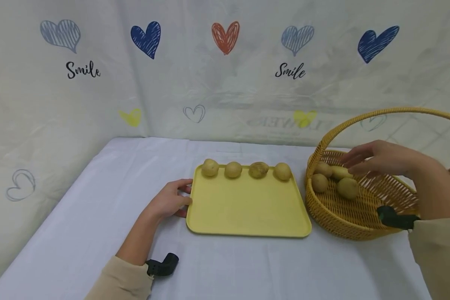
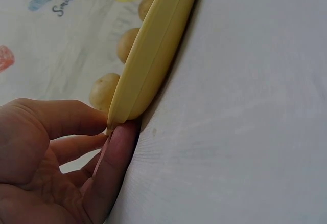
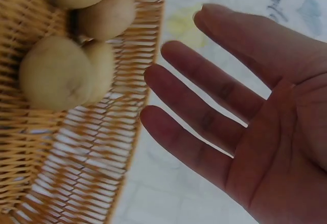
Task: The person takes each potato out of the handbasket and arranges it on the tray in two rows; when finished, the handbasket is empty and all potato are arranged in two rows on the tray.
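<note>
My left hand (image 1: 168, 200) pinches the left edge of a yellow tray (image 1: 247, 208), the thumb at its rim and a finger under it, as the left wrist view (image 2: 46, 157) shows. Along the tray's far edge several potatoes (image 1: 233, 169) sit in a row. Over the wicker basket (image 1: 335, 223) on the right hovers my right hand (image 1: 388, 158), fingers apart and holding nothing. More potatoes (image 1: 347, 188) lie in the basket's left part, below and left of that hand; in the right wrist view they are a pale cluster (image 3: 56, 73).
A tall wicker handle (image 1: 390, 110) arches over the basket, behind the right hand. White cloth (image 1: 225, 266) covers the table. Behind it hangs a pale sheet (image 1: 195, 79) printed with hearts. Each wrist wears a black strap device (image 1: 163, 265).
</note>
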A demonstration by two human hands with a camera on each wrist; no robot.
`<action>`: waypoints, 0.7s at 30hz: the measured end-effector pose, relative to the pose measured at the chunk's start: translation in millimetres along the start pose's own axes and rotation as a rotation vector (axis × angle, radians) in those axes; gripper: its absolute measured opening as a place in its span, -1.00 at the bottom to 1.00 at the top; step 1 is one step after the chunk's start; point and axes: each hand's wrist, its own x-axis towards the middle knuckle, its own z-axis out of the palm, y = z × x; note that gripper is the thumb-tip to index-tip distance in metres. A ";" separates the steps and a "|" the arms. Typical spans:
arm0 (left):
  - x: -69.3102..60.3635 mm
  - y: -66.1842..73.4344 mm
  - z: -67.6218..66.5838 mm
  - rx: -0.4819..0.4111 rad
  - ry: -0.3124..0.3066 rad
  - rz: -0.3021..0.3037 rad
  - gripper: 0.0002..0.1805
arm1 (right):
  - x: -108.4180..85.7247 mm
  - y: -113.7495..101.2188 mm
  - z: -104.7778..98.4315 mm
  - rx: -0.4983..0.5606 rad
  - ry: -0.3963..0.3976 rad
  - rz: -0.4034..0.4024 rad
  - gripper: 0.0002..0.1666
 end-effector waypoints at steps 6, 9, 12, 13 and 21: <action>-0.7 0.5 0.2 -0.004 -0.006 -0.004 -0.22 | 5.3 24.1 6.2 0.071 -0.032 0.027 -0.31; -0.6 0.0 -0.6 -0.003 -0.004 -0.008 -0.21 | 9.3 33.0 9.2 0.061 -0.053 0.041 -0.32; -0.2 -0.3 -0.8 0.000 -0.002 -0.015 -0.21 | 11.8 41.2 11.9 0.035 -0.078 0.050 -0.31; -0.2 -0.3 -0.7 -0.001 -0.002 -0.015 -0.21 | 12.6 43.8 12.9 0.031 -0.088 0.049 -0.30; -0.2 1.0 -0.7 0.005 -0.001 -0.006 -0.21 | 19.5 56.8 20.8 0.063 -0.161 0.066 -0.16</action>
